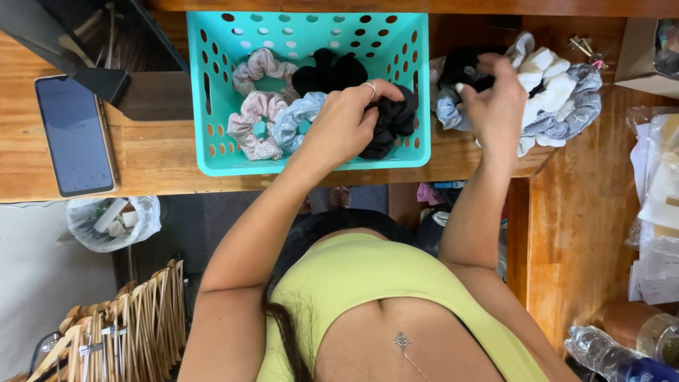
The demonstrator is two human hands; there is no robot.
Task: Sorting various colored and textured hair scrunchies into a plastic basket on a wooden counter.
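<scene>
Scrunchies are the whole story from the head camera, and they sit in two lots. One lot lies inside the turquoise basket (212, 92), a perforated plastic one standing on the wooden counter (148, 159): a pink scrunchie (252, 124) at the front left, another pale pink one (263, 66) behind it, a light blue scrunchie (296, 117) just beside the pink, and a black one (332, 71) toward the back wall.

Left hand (344, 122) is down in the basket, fingers curled shut around a black scrunchie (391, 122) at the basket's right side, a ring showing on one finger. The light blue scrunchie touches the hand's near edge.

Right hand (495, 102) is outside the basket, over the loose pile of scrunchies (559, 99) heaped on the counter against the basket's right wall, white, grey-blue and black ones tangled together. Its fingers are bent and part open, tips pinching into the black fabric (460, 67) at the pile's left end; how firm that hold is, I cannot tell.

Off to the left, a dark phone (74, 134) lies flat on the counter, well apart from the basket. Below the counter edge, a clear bin bag (113, 223) and a bundle of wooden hangers (134, 322). At lower right, a plastic water bottle (608, 357).
</scene>
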